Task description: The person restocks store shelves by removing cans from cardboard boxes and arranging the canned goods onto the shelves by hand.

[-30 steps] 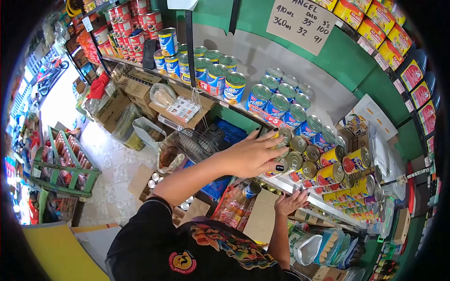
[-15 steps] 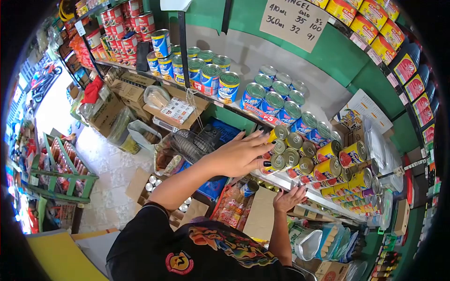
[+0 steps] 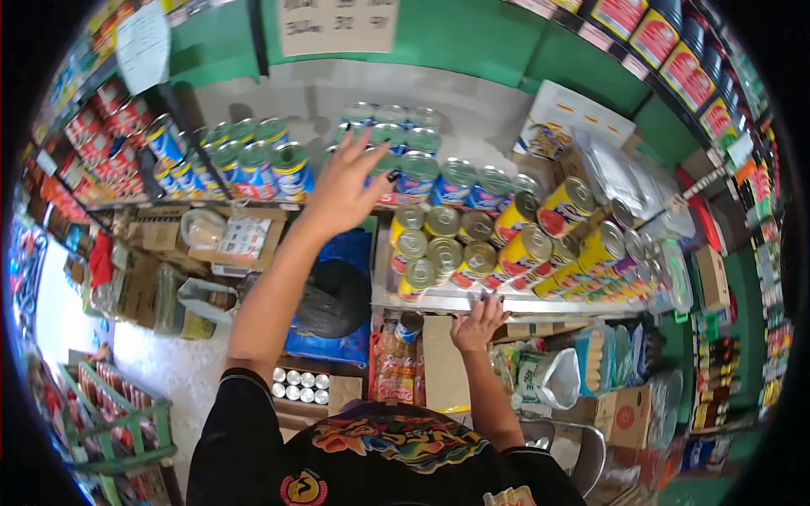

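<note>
My left hand (image 3: 350,184) is raised with its fingers spread over a group of blue-labelled cans (image 3: 418,177) with silvery-green lids. The hand hides some of these cans; whether its fingertips touch them I cannot tell. Nothing shows in its grasp. Several yellow-labelled pull-tab cans (image 3: 443,253) stand in rows in front of the blue ones, some stacked, reaching to the shelf's front edge. At that edge (image 3: 540,308), below the yellow cans, my right hand (image 3: 479,324) rests with its fingers stretched out and nothing held.
More blue-and-yellow cans (image 3: 291,173) stand on the left of the shelf, beside red cans (image 3: 84,135). Under it are a black fan-like object (image 3: 333,299), a carton of small cans (image 3: 299,386) and red packets (image 3: 395,371). Clear plastic containers (image 3: 612,181) sit at the right.
My left hand has moved from the yellow cans, left and back to above the blue cans. My right hand stays near the shelf edge. The head view has turned and shifted.
</note>
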Demonstrator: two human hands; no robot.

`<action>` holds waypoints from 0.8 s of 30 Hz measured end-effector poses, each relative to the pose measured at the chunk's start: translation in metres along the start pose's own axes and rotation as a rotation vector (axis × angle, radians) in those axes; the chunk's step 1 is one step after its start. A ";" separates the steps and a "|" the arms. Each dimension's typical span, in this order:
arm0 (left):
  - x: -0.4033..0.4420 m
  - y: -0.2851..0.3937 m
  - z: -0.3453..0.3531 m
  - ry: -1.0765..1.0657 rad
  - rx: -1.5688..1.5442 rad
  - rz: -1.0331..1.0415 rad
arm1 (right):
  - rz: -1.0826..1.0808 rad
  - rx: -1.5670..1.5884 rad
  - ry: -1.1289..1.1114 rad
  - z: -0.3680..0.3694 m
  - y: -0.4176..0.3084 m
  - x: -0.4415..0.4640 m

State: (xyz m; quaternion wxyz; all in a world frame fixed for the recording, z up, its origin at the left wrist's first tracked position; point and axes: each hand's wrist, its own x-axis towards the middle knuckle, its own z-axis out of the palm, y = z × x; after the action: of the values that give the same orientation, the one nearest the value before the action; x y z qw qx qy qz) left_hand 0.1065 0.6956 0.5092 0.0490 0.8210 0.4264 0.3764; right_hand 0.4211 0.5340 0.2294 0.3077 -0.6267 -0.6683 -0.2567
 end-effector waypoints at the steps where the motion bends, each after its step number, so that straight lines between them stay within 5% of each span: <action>1: 0.008 -0.004 0.005 -0.001 0.018 -0.002 | -0.029 0.009 0.037 0.003 0.002 0.000; 13: 0.050 -0.062 0.019 -0.271 0.386 -0.072 | 0.000 0.032 0.125 0.027 0.006 -0.016; 24: 0.063 -0.118 0.026 -0.197 0.020 -0.207 | -0.077 0.035 0.177 0.032 0.010 -0.017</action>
State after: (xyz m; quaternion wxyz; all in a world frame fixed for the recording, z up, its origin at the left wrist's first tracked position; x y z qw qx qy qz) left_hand 0.0674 0.8225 0.4799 0.1210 0.8060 0.5058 0.2826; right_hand 0.4286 0.5461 0.1949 0.3663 -0.5702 -0.6663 -0.3110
